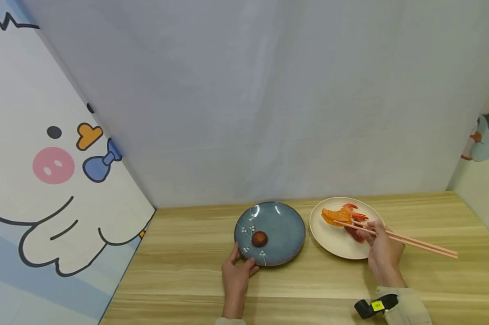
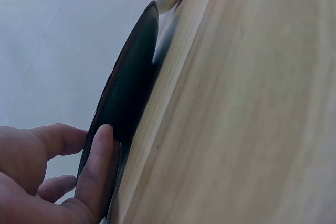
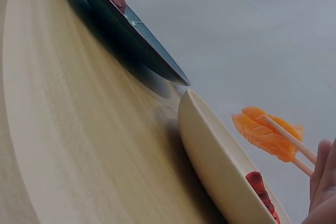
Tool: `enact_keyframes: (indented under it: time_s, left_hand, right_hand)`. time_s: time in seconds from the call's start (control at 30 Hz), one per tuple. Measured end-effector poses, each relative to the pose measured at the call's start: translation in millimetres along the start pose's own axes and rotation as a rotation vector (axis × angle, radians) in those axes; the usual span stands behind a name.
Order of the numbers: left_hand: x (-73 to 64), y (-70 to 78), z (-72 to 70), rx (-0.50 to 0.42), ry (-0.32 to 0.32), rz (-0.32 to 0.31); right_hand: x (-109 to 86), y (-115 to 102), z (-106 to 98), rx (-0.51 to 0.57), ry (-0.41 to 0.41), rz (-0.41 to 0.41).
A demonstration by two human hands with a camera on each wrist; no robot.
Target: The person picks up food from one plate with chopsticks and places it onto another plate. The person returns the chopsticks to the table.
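My right hand (image 1: 384,253) holds a pair of pale pink chopsticks (image 1: 425,246). Their tips pinch an orange, salmon-like piece (image 3: 265,136), which in the right wrist view hangs over the cream plate (image 3: 207,145). Red crayfish-like food (image 1: 355,234) lies on that plate, partly covered by the hand and chopsticks. My left hand (image 1: 238,275) grips the near-left rim of a blue plate (image 1: 283,230) with white blossoms. One finger lies along its dark underside (image 2: 128,82) in the left wrist view. A round, dark brown, mushroom-cap-like piece (image 1: 259,239) sits on the blue plate.
Both plates stand side by side near the back edge of the wooden table (image 1: 179,266). A pale grey cloth (image 1: 269,113) hangs behind it. To the left is a panel with a cartoon figure (image 1: 33,113). A black strap (image 1: 376,306) wraps the right wrist.
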State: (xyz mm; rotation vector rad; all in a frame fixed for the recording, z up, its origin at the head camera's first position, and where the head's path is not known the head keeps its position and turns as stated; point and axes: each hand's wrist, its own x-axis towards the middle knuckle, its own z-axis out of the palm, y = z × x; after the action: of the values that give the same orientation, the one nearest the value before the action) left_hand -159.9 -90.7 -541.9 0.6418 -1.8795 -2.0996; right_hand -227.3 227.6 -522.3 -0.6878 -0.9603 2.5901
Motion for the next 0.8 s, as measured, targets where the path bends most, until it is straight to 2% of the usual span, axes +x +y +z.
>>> enact_keyframes:
  time_s: [0.2,0.43,0.8]
  left_hand:
    - [1.2,-1.3,-0.1,-0.003,-0.001,-0.007]
    - [0.2,-1.6,-0.2,-0.007,0.005,-0.008]
    - [-0.6,-0.7,0.2,-0.012,0.007,-0.002]
  right_hand:
    - [-0.4,1,-1,-0.021,0.021,-0.025]
    - [-1.5,4,-2,-0.044,0.008,-0.051]
    - [-4.6,12,-2,-0.160,0.017,-0.112]
